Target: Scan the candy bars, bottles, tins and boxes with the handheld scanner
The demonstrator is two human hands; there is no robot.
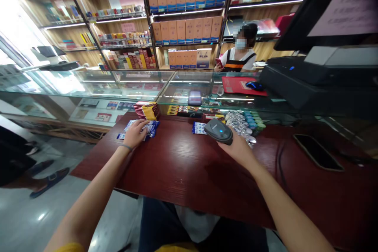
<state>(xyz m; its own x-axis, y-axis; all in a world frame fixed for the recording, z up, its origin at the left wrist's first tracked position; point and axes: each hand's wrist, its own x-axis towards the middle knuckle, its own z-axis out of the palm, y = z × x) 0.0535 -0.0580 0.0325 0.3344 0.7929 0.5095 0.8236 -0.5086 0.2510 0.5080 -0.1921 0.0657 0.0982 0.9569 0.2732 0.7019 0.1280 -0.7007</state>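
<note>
My right hand [236, 147] is wrapped round a dark barcode scanner [218, 131] with a small blue light on top. Under the scanner's front, a blue and white packet [199, 128] lies on the dark red wooden counter [177, 161]. On the left, my left hand [135, 133] rests with fingers spread over several blue and white packets [152, 128]. Just behind them stands a stack of red and yellow boxes [147, 110]. Many silver-topped small items [239, 122] stand behind my right hand, with green-topped ones [256, 118] beside them.
A black phone-like slab [317, 151] and a cable [280, 161] lie on the right. A monitor [313, 12] rises above dark equipment [295, 82]. A glass display case [118, 82] runs along the back, a masked person [239, 57] behind it. Another person's sandalled foot [50, 181] is at left.
</note>
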